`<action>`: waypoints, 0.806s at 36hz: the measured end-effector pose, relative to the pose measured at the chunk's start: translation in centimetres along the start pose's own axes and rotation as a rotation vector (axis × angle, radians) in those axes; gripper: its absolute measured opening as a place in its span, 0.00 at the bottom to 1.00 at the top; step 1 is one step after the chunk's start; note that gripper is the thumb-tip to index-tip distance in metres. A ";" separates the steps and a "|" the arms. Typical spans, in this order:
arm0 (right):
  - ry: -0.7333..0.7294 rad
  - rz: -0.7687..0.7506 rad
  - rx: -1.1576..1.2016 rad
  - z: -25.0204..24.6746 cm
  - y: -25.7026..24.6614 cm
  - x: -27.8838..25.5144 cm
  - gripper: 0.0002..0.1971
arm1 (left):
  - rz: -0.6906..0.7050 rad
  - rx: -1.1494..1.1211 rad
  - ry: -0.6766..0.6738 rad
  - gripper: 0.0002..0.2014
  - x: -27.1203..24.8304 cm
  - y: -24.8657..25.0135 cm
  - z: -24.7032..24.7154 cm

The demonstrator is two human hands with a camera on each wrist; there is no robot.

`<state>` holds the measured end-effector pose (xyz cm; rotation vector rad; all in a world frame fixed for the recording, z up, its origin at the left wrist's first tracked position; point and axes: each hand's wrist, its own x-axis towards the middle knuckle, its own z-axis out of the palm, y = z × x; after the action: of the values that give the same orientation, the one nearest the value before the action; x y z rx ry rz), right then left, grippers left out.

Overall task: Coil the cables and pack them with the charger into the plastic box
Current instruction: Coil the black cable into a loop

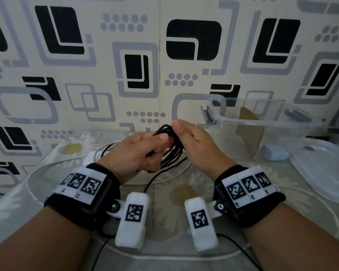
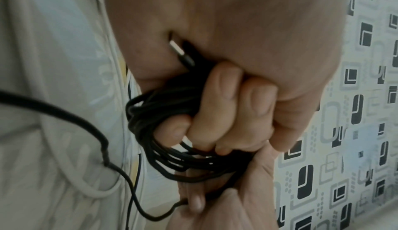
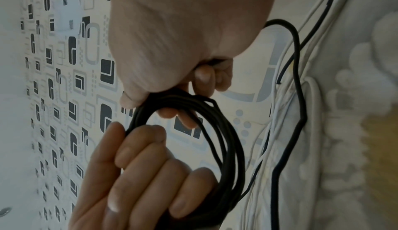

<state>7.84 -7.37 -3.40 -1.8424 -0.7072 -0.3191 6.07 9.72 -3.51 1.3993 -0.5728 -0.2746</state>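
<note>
Both hands hold a black cable (image 1: 173, 153) wound into a coil of several loops above the table's middle. My left hand (image 1: 157, 145) grips one side of the coil, fingers (image 2: 217, 114) curled through the loops, and the cable's metal plug (image 2: 178, 50) pokes out by the palm. My right hand (image 1: 181, 133) pinches the coil's top (image 3: 172, 101) between thumb and fingers. A loose tail of black cable (image 1: 155, 178) hangs down to the table. A white cable (image 1: 47, 165) lies uncoiled on the cloth. The pale blue charger (image 1: 274, 152) sits beside the clear plastic box (image 1: 262, 120) at the right.
The box's clear lid (image 1: 325, 173) lies flat at the right, in front of the box. A flower-print cloth (image 1: 184, 190) covers the table, and a patterned wall (image 1: 137, 71) stands close behind it. White cable strands (image 3: 277, 131) run under the hands.
</note>
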 end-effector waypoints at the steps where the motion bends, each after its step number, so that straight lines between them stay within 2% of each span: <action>1: 0.017 -0.005 0.004 0.1 0.0 0.0 0.24 | -0.003 -0.009 -0.002 0.19 0.0 0.0 0.0; 6: 0.052 0.000 0.046 0.2 0.1 0.3 0.20 | -0.018 -0.036 -0.051 0.13 0.1 0.3 0.0; 9: 0.069 0.005 0.039 0.3 -0.1 0.3 0.18 | -0.019 -0.010 -0.025 0.11 0.0 0.4 0.1; 13: 0.079 0.014 0.000 0.1 0.0 0.2 0.18 | 0.003 0.066 0.019 0.13 0.1 0.2 -0.2; 20: 0.060 0.001 -0.082 0.1 0.7 0.3 0.28 | 0.031 0.090 0.069 0.12 0.2 0.1 -0.3; 25: 0.042 -0.021 -0.098 0.1 0.5 0.1 0.24 | -0.022 0.119 0.045 0.15 0.2 0.2 -0.1; 29: 0.043 -0.019 -0.116 0.0 0.4 0.1 0.22 | -0.080 0.056 0.009 0.15 0.2 0.4 0.1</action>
<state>8.20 -7.45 -3.67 -1.9337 -0.6894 -0.4191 6.07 9.61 -3.07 1.4785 -0.5215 -0.3184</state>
